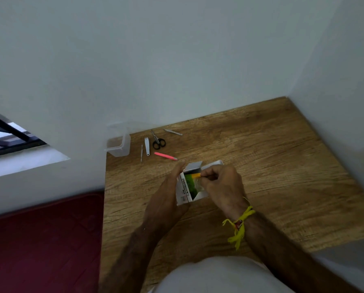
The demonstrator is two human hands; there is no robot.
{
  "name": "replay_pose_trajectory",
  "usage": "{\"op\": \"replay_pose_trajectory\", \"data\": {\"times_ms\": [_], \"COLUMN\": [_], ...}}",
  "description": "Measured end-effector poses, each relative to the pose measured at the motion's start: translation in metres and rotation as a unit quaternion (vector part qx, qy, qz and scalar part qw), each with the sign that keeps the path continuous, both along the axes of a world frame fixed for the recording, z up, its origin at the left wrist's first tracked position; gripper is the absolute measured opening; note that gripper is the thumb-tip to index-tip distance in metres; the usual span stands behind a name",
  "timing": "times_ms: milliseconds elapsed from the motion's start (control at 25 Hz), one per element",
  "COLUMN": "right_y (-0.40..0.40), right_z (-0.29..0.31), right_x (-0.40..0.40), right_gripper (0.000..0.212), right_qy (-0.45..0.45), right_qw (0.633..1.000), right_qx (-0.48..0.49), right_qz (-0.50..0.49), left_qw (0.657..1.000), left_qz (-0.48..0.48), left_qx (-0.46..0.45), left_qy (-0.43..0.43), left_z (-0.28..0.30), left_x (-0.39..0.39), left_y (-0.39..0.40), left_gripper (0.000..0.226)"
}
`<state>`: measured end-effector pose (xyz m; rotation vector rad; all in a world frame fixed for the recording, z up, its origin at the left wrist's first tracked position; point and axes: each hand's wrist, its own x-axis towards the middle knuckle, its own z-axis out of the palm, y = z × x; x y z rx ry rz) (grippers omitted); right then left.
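A wood-grain laminate desk [272,166] with dark knots fills a corner between plain pale walls. At its far-left edge stands a clear, rounded plastic container [118,144]. Near the desk's middle, a small white cardboard box with printed lettering [186,190] lies open, flaps up, something green inside. The left hand [168,193] cups and grips the box's side; the right hand [221,185], fingers curled, pinches a slim orange piece [195,176] at the box's mouth. Beyond lie black-handled scissors [158,141] and matte pink tweezers [165,156] - well apart from the hands.
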<state>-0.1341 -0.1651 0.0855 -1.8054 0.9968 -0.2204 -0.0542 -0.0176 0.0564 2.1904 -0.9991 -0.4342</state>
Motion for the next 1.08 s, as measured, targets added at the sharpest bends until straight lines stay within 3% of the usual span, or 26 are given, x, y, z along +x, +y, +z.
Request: {"op": "replay_pose_trajectory", "data": {"times_ms": [120, 440, 640, 840, 960, 1080], "right_y": [-0.01, -0.029, -0.038, -0.037, -0.041, -0.053], "right_z": [0.004, 0.033, 0.025, 0.008, 0.003, -0.004], "right_x": [0.0, 0.002, -0.001, -0.007, -0.006, -0.005], "right_gripper": [0.011, 0.018, 0.018, 0.014, 0.017, 0.018], "right_qy": [-0.049, -0.232, -0.285, -0.252, -0.257, -0.265], "right_qw": [0.998, 0.954, 0.947, 0.949, 0.944, 0.939], "right_qx": [0.001, 0.152, 0.026, -0.069, -0.085, -0.087], "right_qz": [-0.029, -0.111, -0.146, -0.179, -0.191, -0.201], "left_qw": [0.999, 0.995, 0.993, 0.992, 0.987, 0.989], "left_qz": [0.027, 0.068, 0.073, 0.083, 0.116, 0.114], "left_qx": [-0.02, -0.058, -0.061, -0.097, -0.11, -0.096], "left_qy": [0.024, 0.049, 0.064, 0.019, 0.026, 0.02], "left_z": [-0.002, -0.018, -0.024, -0.021, -0.027, -0.029], "left_x": [0.0, -0.002, -0.007, -0.011, -0.014, -0.016], "left_y": [-0.004, -0.003, 0.004, -0.002, -0.007, -0.01], "left_gripper": [0.112, 0.097, 0.08, 0.057, 0.047, 0.051]}}
